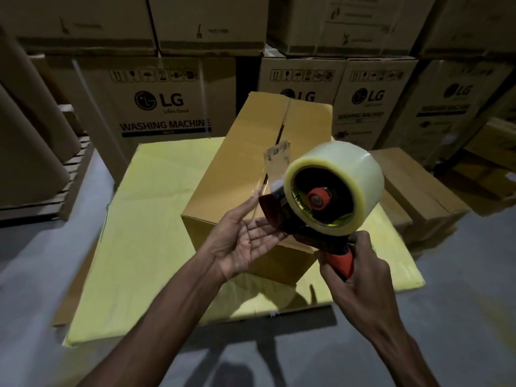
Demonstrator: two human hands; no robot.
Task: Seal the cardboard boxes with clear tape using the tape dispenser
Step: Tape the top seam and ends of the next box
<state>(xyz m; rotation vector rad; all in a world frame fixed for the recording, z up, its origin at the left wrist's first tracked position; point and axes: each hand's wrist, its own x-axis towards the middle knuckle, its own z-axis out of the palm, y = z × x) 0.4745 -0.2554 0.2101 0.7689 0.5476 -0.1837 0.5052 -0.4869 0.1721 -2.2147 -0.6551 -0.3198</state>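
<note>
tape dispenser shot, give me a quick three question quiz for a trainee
1. True or false: the right hand grips the tape dispenser by its orange handle.
2. The brown box sits on: A) a flat yellow surface, B) a wooden pallet, C) a trolley.
3. Fill in: the left hand is held ____, palm up, beside the dispenser's front end.
Key: 1 true; 2 A; 3 open.

Grey floor (42, 275), yellow slab (145, 219), cardboard box (237, 177) atop
</note>
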